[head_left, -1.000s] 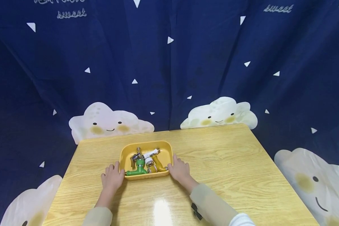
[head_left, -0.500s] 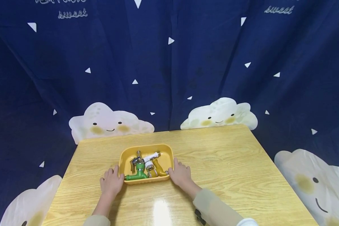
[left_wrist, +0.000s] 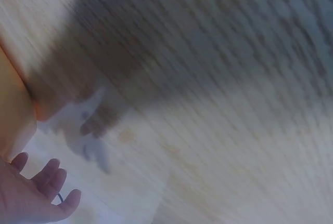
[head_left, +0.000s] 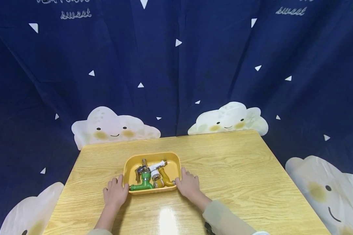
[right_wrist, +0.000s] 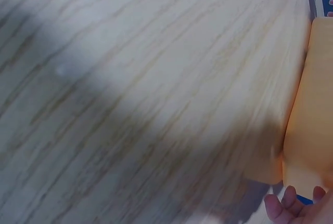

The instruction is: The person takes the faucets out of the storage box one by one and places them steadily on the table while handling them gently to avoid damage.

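Observation:
A shallow yellow plastic tray rests on the wooden table in the head view. Inside it lie a green faucet, a white faucet, a yellow faucet and a metal faucet with a dark handle, bunched together. My left hand grips the tray's near left corner, thumb at the rim and fingers along the outer side. At the opposite near corner my right hand holds the tray in the same manner. Both wrist views show fingers beside the tray's outer wall; their undersides are partly hidden.
The wooden table extends to the right of the tray and in front of it. A dark blue curtain with clouds and white triangles hangs behind and around the table.
The tray, with the faucets in it, has slid a short way toward me along the table. Both hands have moved back with it, keeping their places at its sides.

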Demonstrator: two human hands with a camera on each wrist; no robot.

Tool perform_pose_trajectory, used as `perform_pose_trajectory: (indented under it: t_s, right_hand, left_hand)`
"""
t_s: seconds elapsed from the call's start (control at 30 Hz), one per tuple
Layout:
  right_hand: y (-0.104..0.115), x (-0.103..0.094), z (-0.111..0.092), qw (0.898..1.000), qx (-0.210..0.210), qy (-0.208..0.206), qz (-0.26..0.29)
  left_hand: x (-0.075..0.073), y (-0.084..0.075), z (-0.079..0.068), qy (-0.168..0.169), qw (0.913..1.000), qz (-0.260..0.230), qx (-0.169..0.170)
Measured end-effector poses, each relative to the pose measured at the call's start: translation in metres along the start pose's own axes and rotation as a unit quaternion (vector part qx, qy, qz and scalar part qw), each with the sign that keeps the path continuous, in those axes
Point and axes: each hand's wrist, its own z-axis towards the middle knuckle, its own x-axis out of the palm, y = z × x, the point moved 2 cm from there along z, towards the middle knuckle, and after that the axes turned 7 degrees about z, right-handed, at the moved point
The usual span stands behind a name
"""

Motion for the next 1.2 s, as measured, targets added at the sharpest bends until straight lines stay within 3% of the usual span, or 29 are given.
perform_pose_trajectory:
  t_s: [0.73,1.2]
  right_hand:
    - [-0.002,0.0017,-0.0087,1.0,-0.013,-0.02,0.004]
    - [0.0017,-0.0061,-0.0072,0.999,0.019,-0.016,0.034]
  left_hand:
    - [0.0015,0.0,-0.0097,-0.004,1.0,0.006,0.0]
    - [0.0004,0.0002,-0.0087,-0.006,0.9999,0.015,-0.003]
